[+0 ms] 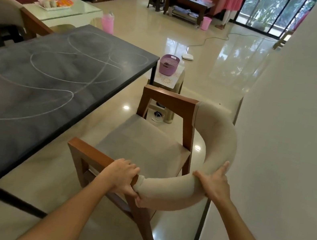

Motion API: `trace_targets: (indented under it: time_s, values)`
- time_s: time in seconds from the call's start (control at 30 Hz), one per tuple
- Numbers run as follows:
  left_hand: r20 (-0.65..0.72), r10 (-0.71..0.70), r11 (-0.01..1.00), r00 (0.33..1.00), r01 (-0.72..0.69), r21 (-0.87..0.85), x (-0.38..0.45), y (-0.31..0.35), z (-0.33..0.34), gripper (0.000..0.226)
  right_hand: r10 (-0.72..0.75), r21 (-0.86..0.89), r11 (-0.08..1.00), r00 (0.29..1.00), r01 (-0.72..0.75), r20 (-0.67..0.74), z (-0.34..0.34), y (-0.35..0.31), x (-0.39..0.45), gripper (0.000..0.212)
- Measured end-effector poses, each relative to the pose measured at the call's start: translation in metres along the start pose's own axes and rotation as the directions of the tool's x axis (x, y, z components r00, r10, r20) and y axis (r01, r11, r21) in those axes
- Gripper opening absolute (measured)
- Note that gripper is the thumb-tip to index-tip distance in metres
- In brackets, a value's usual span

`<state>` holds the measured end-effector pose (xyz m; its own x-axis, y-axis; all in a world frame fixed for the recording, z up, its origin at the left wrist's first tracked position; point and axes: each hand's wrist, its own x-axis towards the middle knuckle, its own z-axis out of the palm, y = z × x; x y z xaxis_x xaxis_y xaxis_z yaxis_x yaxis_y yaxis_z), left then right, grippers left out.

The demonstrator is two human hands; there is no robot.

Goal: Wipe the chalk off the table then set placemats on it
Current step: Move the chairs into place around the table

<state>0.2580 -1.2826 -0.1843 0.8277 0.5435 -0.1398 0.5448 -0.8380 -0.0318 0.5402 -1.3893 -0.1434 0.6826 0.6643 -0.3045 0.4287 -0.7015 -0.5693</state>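
Observation:
The dark table (35,102) fills the left half of the view, its top covered with looping white chalk lines (73,67). A wooden chair (148,145) with a beige padded seat and curved padded backrest stands beside the table's right edge. My left hand (122,177) grips the near armrest where it meets the backrest. My right hand (212,182) holds the curved backrest, fingers wrapped over its top. No cloth or placemats are visible.
A purple basket (169,64) sits on a small stool (168,81) past the table's far corner. Another chair (3,12) stands at the table's left. A white wall (289,143) runs close on the right. A low glass table (66,12) and pink bin (107,24) lie beyond.

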Motion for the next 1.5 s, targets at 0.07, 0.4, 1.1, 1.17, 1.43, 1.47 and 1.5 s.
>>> trace_targets:
  time_s: [0.07,0.4,1.1,1.17,1.43,1.47,1.5]
  values:
    - [0.009,-0.043,0.997,0.999,0.043,-0.064,-0.007,-0.005,0.004,0.084,0.024,-0.119,0.993,0.999,-0.02,0.031,-0.005,-0.008,0.004,0.12]
    - [0.696,-0.162,0.759,0.699,0.539,-0.365,0.022,-0.041,-0.024,0.089,-0.21,-0.636,0.755,0.978,0.162,0.0,-0.029,-0.076,0.086,0.08]
    - [0.398,-0.905,-0.329,-0.147,0.837,-0.438,0.069,0.021,-0.004,0.061,-0.396,-0.863,0.21,0.847,0.46,0.355,-0.021,-0.161,0.257,0.053]
    - [0.399,-0.897,-0.391,-0.192,0.764,-0.513,0.072,0.022,-0.007,0.058,-0.419,-0.836,0.157,0.802,0.525,0.426,-0.013,-0.177,0.274,0.051]
    - [0.423,-0.817,-0.562,-0.392,0.702,-0.437,0.077,0.021,-0.006,0.056,-0.537,-0.56,0.254,0.596,0.789,0.597,0.027,-0.212,0.341,0.059]
    - [0.433,-0.801,-0.582,-0.414,0.707,-0.401,0.078,0.022,-0.006,0.051,-0.55,-0.528,0.252,0.569,0.811,0.612,0.032,-0.215,0.348,0.061]
    - [0.436,-0.795,-0.583,-0.421,0.728,-0.361,0.079,0.022,-0.006,0.047,-0.561,-0.509,0.238,0.545,0.827,0.623,0.035,-0.219,0.353,0.063]
